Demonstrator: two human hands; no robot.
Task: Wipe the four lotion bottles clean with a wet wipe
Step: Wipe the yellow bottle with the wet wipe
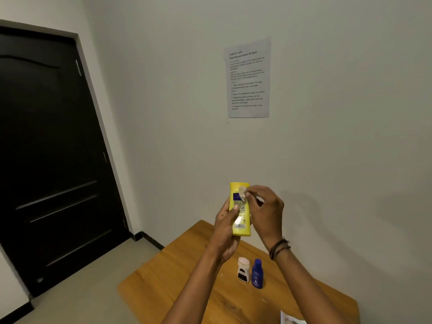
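Yellow bottle (240, 210), held upright above the worktop (187, 272), is being gripped around its lower body by the left hand (225, 230) while the right hand (264, 211) is pinching the wipe (243, 193) against its upper label; best rotated steadily for full coverage.

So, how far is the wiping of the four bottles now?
In hand: the left hand holds the yellow bottle up while the right hand presses a wet wipe near its top. The white bottle and blue bottle stand on the wooden table; whether they are already wiped cannot be told. A fourth bottle is not in view.
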